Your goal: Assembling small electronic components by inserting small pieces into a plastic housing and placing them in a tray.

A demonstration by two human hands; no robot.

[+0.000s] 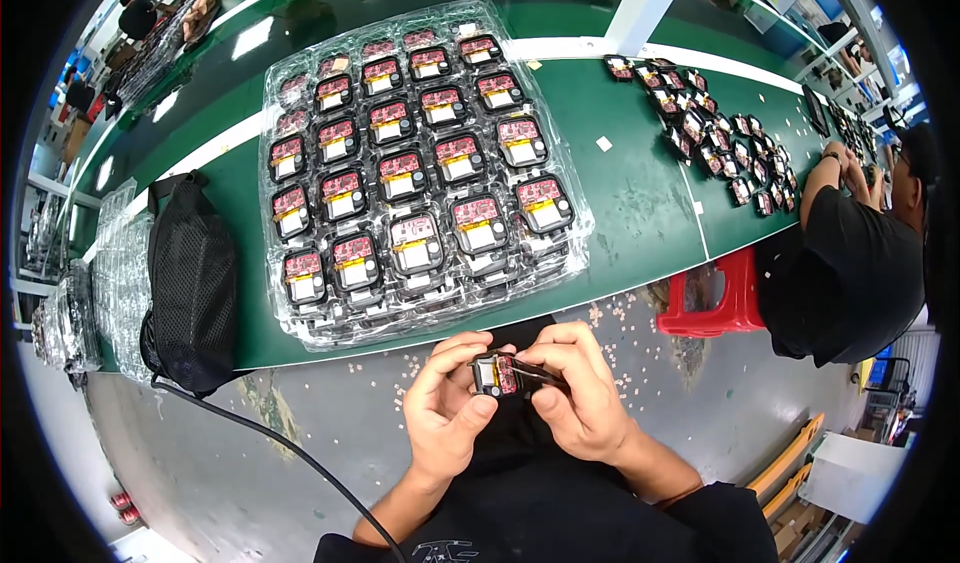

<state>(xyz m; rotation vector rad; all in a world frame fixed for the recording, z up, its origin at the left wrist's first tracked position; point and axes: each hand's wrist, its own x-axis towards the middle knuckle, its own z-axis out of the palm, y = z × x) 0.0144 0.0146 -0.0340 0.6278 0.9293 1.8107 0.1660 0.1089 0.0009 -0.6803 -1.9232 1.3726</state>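
Above my lap, just off the table's near edge, my left hand (441, 425) is closed on a small electronic module (495, 374). It has a black square frame, a red circuit board, a strip of yellow tape and a silver-white block. My right hand (590, 403) is closed too, pinching a thin dark tool (540, 371) that looks like tweezers. The tool's tip end is at the module's right side; whether it touches cannot be seen. Beyond my hands, a stack of clear plastic trays (573, 263) holds several similar modules in rows.
A green table (630, 203) carries a loose pile of modules (715, 138) at right. Left of the trays stand a black mesh bag (195, 288) and more clear trays (120, 293). A cable (290, 443) runs past my left arm. A co-worker (850, 253) sits right, near a red stool (715, 298).
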